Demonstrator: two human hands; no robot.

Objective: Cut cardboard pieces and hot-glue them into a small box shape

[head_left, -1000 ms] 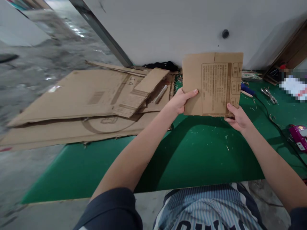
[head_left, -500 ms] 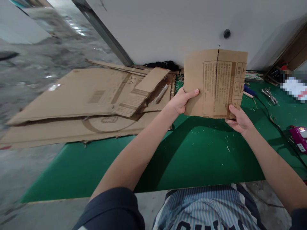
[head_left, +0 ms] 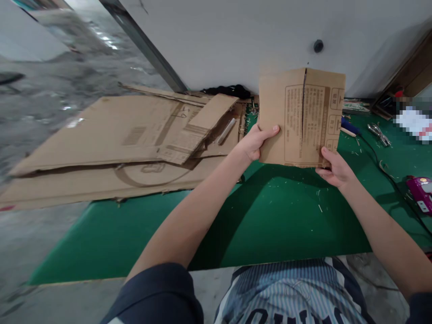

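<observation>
Both hands hold up a printed piece of cardboard [head_left: 293, 121] above the green table. My left hand [head_left: 254, 140] grips its left edge, thumb lying on the front face. At the lower right corner my right hand [head_left: 334, 168] pinches the piece, thumb in front and fingers partly hidden behind. A dark slit runs down from the top edge to below the middle, and the panel bends slightly along it.
Flattened cardboard sheets [head_left: 135, 130] lie at the left, overhanging the green table [head_left: 270, 225], with a whitish stick [head_left: 227, 131] on them. To the right are a blue-handled tool [head_left: 349, 126], a coiled cable [head_left: 378, 134] and a purple power device [head_left: 420, 193]. A white wall [head_left: 236, 40] stands behind.
The cardboard's right side has turned slightly inward, so the panel is bent a little more along the slit. Both hands keep their hold.
</observation>
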